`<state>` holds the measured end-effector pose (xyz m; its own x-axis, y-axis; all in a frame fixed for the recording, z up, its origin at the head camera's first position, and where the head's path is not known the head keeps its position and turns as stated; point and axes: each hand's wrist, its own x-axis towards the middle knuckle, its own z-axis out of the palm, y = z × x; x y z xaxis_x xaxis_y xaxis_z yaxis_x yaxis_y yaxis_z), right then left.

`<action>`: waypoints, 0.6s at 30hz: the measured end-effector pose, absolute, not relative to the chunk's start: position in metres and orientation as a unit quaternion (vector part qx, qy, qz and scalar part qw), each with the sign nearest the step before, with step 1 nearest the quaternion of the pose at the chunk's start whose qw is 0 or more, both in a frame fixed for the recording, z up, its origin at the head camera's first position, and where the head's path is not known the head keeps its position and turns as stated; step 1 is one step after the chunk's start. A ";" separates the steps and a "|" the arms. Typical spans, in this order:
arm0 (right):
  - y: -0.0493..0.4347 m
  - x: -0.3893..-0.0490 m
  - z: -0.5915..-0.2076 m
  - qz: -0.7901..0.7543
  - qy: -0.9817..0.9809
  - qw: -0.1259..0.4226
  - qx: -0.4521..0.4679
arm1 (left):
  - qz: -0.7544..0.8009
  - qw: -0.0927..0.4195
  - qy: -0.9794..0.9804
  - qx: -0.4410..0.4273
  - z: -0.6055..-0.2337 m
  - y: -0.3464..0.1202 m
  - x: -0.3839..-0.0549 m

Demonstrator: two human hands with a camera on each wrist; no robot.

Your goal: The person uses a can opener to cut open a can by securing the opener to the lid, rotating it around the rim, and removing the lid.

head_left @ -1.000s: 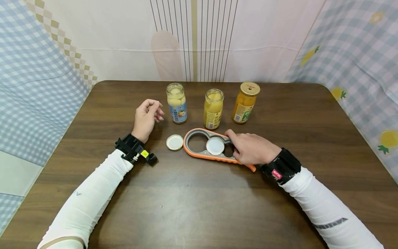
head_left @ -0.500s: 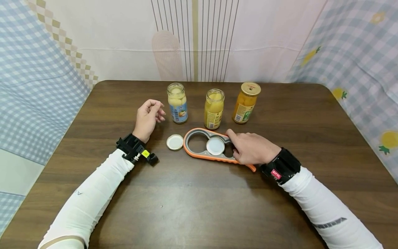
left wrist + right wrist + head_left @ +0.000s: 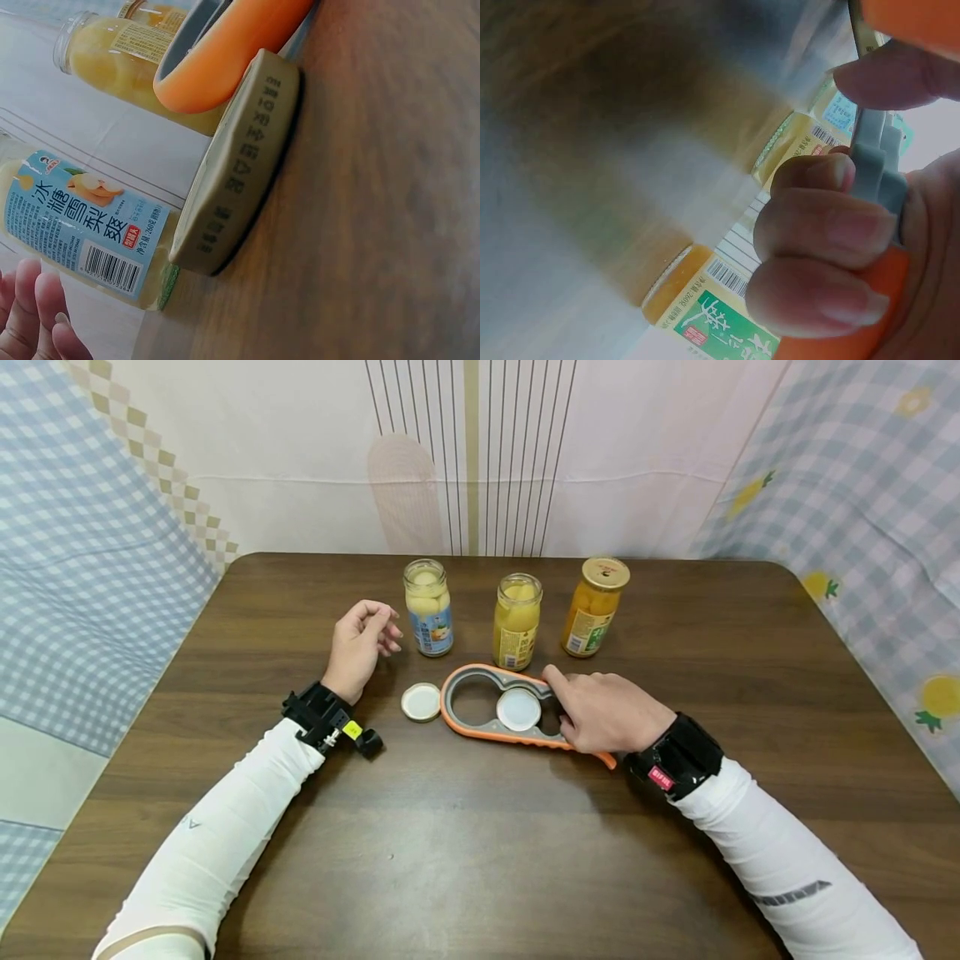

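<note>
My right hand (image 3: 606, 712) grips the handle end of an orange and grey jar opener (image 3: 501, 737), its fingers curled round the handle in the right wrist view. One upturned lid (image 3: 517, 709) shows within the opener's frame. A second upturned lid (image 3: 421, 702) lies on the table by the opener's rounded end. Loosely curled and holding nothing, my left hand (image 3: 358, 643) is beside an uncapped jar of pale fruit with a blue label (image 3: 430, 631). An uncapped jar with a yellow label (image 3: 515, 647) stands behind the opener. To its right is a capped orange jar (image 3: 585, 618).
The brown wooden table (image 3: 420, 860) has its far edge just behind the jars. A pale patterned cloth (image 3: 300, 460) hangs at the back, with blue checked cloth (image 3: 862, 485) at the sides.
My right hand and the jar opener have shifted very slightly toward the far side and left. The left hand has hardly moved, and the jars stand where they were.
</note>
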<state>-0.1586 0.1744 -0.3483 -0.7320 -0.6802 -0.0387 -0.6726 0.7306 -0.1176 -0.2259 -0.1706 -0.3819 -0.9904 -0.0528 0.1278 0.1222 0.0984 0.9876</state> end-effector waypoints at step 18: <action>0.173 -0.160 -0.350 -0.042 0.929 0.020 -0.366 | -0.668 0.058 -0.741 -0.027 -0.383 -0.171 -0.227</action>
<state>-0.1595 0.1734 -0.3499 -0.7309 -0.6825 -0.0066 -0.6791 0.7282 -0.0920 -0.2270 -0.1706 -0.3834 -0.9919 -0.0368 0.1220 0.1175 0.1060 0.9874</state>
